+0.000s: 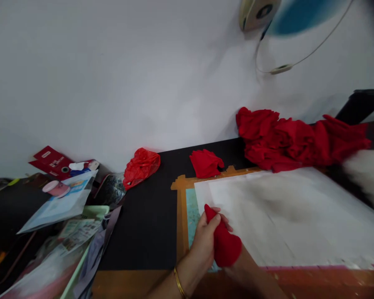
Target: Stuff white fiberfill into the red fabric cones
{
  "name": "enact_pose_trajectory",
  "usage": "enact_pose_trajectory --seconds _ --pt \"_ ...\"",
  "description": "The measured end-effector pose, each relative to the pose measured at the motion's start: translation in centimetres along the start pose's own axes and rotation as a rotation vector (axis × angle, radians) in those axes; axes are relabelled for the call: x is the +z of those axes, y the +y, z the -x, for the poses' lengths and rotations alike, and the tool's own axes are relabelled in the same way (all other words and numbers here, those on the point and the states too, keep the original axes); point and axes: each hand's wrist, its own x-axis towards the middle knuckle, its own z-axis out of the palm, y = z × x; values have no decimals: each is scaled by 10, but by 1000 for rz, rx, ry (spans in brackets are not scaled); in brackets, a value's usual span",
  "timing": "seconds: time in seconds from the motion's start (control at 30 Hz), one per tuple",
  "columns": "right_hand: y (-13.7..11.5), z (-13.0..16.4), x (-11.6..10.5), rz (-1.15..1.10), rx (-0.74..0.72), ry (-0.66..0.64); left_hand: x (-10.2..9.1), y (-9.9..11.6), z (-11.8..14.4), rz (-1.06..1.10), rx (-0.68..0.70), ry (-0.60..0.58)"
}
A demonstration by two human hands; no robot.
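Red cloth [225,245], white sheet [299,216]

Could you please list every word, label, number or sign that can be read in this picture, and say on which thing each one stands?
None can be read.
Red card packet by the wall: white label marks, too small and blurred.
Leaflets at the left: printed text, too blurred.
Blue-and-white sheet: print, not legible.
Red cloth piece in the left hand: no text.
White paper sheet: no text seen.
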Motion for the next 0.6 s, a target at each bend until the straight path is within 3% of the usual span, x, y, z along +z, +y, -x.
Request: enact_pose_trajectory --seconds 0.1,0.2,0.37,0.6 --pt "-17 -5 0 -71 74 134 3 6 -2 56 43 57" --pt "-24 -6 0 -145 105 185 6 12 -3 84 57 62" --pt "-19 -3 -4 -31 55 30 8 11 -1 8 45 14" --pt "-16 -3 -15 58 -74 -178 2 -11 0 11 77 59"
